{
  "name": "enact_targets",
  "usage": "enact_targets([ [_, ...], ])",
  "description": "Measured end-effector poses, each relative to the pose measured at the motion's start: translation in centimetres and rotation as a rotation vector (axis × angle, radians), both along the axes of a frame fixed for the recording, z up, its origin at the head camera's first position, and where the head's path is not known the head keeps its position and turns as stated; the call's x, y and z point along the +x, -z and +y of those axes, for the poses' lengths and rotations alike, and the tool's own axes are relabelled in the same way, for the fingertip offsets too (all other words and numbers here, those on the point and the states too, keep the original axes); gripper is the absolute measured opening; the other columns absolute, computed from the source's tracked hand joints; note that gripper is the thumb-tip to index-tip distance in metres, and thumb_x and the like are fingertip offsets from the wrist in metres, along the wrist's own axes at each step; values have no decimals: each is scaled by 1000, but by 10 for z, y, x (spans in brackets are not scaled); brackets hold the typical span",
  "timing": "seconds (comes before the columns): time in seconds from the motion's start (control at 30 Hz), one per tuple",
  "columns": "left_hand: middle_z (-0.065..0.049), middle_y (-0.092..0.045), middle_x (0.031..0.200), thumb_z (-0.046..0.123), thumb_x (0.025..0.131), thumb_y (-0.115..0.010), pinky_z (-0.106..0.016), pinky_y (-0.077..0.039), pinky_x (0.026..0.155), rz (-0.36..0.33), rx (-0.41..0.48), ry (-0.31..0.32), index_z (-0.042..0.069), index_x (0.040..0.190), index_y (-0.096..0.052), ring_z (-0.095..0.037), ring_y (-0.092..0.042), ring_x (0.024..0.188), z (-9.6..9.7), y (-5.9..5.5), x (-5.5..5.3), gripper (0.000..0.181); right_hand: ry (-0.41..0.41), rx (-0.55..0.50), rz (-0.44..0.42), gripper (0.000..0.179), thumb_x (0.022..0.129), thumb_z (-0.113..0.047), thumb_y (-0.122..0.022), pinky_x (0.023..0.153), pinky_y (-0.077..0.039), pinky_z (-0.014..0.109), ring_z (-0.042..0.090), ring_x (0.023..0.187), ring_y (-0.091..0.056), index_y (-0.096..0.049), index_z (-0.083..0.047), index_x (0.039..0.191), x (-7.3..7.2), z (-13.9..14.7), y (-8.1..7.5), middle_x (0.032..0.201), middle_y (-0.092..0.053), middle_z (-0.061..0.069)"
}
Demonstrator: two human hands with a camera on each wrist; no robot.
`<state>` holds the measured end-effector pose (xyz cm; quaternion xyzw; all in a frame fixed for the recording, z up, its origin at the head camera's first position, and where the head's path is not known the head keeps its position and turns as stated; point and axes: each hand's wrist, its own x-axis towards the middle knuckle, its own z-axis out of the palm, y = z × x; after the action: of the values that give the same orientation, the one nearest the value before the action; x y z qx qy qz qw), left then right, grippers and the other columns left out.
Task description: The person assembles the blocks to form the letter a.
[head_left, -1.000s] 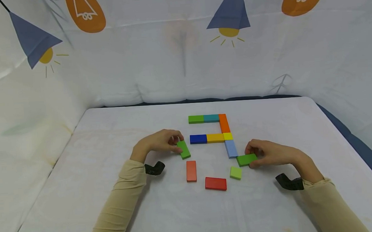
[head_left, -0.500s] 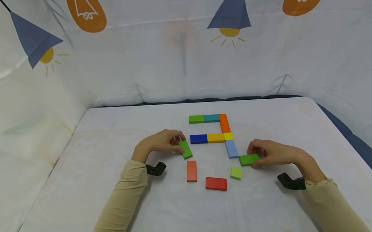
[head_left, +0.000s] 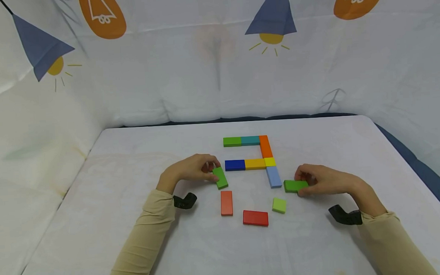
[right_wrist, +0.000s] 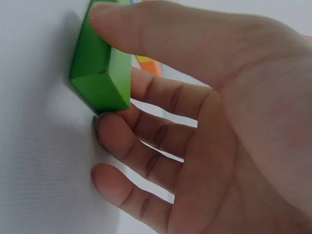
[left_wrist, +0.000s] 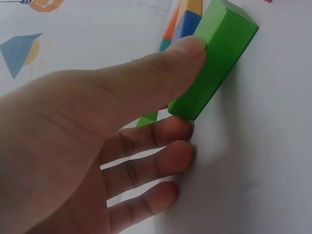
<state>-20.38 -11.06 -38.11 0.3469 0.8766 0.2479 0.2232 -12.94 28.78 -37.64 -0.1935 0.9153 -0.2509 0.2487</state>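
My left hand (head_left: 193, 168) pinches a green block (head_left: 220, 177) between thumb and fingers; the block lies slanted, just below the left end of the dark blue block (head_left: 234, 165). In the left wrist view the thumb presses along the side of this green block (left_wrist: 219, 58). On the right, another green block (head_left: 294, 186) is held by my right hand (head_left: 324, 179), close to the lower end of the light blue block (head_left: 273, 177). The right wrist view has the thumb on one long side of that block (right_wrist: 100, 90) and fingers behind it, low over the white cloth.
A row of green (head_left: 232, 142), teal (head_left: 250, 141), orange (head_left: 265, 146), yellow-orange (head_left: 255, 164) and yellow (head_left: 270, 162) blocks forms an angular figure. Nearer lie a coral block (head_left: 226, 203), a red block (head_left: 255, 218) and a lime block (head_left: 278, 205) on the white table (head_left: 196, 255).
The right hand's green block has slid slightly right and away from me, leaving a small gap to the light blue block. The left hand has shifted its green block slightly right.
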Motion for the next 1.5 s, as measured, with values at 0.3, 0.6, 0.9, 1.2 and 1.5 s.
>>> enact_targets([
  [0.3, 2, -61, 97, 35, 81, -74, -27, -46, 79, -11, 10, -6, 17, 112, -61, -14, -54, 89, 1, 2, -1, 38, 45, -10, 19, 35, 81, -39, -72, 66, -43, 23, 15, 79, -50, -55, -16, 101, -3, 2, 1, 83, -55, -2],
  [0.6, 2, -60, 93, 35, 81, -74, -26, -46, 77, 3, 18, 13, 16, 109, -60, -13, -54, 87, 2, 6, -2, 37, 63, -7, 48, 38, 81, -42, -71, 61, -39, 23, 15, 74, -48, -54, -13, 99, -5, 0, 3, 78, -51, 0],
  [0.9, 2, -57, 88, 35, 81, -74, -26, -44, 75, 2, 26, 3, 16, 109, -60, -13, -53, 84, 3, 7, -2, 36, 90, 12, 37, 40, 81, -41, -72, 60, -38, 24, 16, 73, -47, -53, -11, 99, -6, -3, 3, 76, -49, 1],
  [1.2, 2, -57, 88, 36, 82, -72, -26, -44, 74, -6, 25, -3, 16, 110, -60, -12, -52, 84, 3, 7, -1, 37, 93, 11, 42, 39, 81, -41, -72, 60, -38, 24, 15, 73, -47, -53, -11, 99, -5, -4, 4, 76, -50, 1],
  [1.5, 1, -57, 88, 36, 83, -72, -26, -44, 74, -5, 27, 1, 15, 113, -60, -13, -52, 84, 3, 6, -1, 38, 96, 14, 43, 39, 80, -40, -72, 60, -38, 24, 16, 72, -47, -54, -11, 99, -5, -4, 3, 76, -50, 0],
])
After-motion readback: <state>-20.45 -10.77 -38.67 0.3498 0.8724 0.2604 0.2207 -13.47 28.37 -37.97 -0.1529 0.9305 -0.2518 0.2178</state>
